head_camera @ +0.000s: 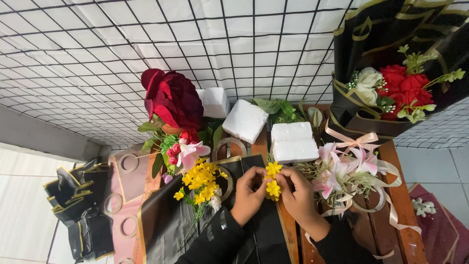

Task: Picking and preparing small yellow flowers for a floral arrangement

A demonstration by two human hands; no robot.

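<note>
My left hand [248,195] and my right hand [298,194] meet over a small sprig of yellow flowers [272,181], both pinching its stem from either side. The sprig stands between my fingers above a sheet of black wrapping paper [171,215] with a gold edge. Left of my left hand lies a bigger bunch of yellow flowers [200,182] on that black sheet. Pink lilies [337,171] with a peach ribbon lie just right of my right hand.
A large dark red rose [171,100] with small pink flowers stands at the back. Three white foam blocks [292,142] rest on the wooden table [391,205]. A black-wrapped bouquet of red and white roses [400,85] is at the right. A black wire grid [97,49] covers the wall.
</note>
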